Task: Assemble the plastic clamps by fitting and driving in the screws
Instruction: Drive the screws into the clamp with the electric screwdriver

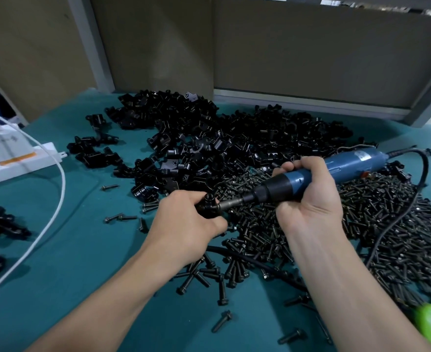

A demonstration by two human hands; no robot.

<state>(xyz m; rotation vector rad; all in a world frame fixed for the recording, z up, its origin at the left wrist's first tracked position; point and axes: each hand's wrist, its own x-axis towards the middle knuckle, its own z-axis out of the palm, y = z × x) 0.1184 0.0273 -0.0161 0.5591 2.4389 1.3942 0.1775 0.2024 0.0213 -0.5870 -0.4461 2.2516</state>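
Head view: glossy black plastic clamp [207, 206]

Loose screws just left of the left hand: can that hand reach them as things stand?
Probably not: the mat toward the loose screws looks free, but the left hand grips a clamp on the screwdriver bit and must release first.

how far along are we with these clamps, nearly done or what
Early, it seems. Done: a few black pieces set apart at the left edge may be finished. In hand: the left hand holds one clamp while the right hand sets the blue screwdriver against it. Left: a big clamp pile and a screw pile.
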